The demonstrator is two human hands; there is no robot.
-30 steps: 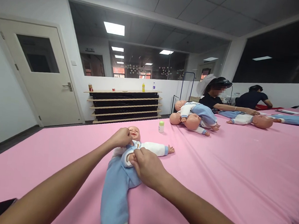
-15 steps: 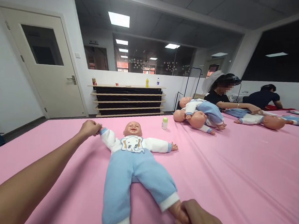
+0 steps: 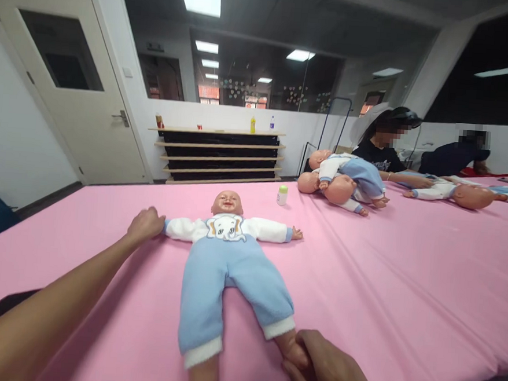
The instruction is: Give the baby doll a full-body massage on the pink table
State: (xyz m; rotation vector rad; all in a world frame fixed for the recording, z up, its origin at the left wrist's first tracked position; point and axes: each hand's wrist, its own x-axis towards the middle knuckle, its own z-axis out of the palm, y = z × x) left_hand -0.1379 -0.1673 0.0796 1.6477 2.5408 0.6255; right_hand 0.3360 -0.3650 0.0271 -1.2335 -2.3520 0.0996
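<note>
A baby doll (image 3: 227, 264) lies on its back on the pink sheet, dressed in a white top with an elephant face and light blue trousers. Its arms are spread sideways and its legs point toward me. At the left, my left hand (image 3: 146, 225) is closed around the doll's hand, which it hides. My right hand (image 3: 324, 364) grips the doll's foot at the lower right, thumb on top and fingers beneath. The doll's other arm rests on the sheet, its small hand bare and free.
Beyond the doll's head stands a small white bottle with a green cap (image 3: 282, 196). Several dolls (image 3: 346, 179) are piled at the back right. A co-worker (image 3: 383, 147) handles another doll (image 3: 471, 196); a second person (image 3: 452, 155) bends further right. A low shelf (image 3: 219, 156) lines the wall.
My left hand has lowered the doll's arm, which now stretches more level to the side. My right hand still grips the foot, slightly further left. The view has tipped downward.
</note>
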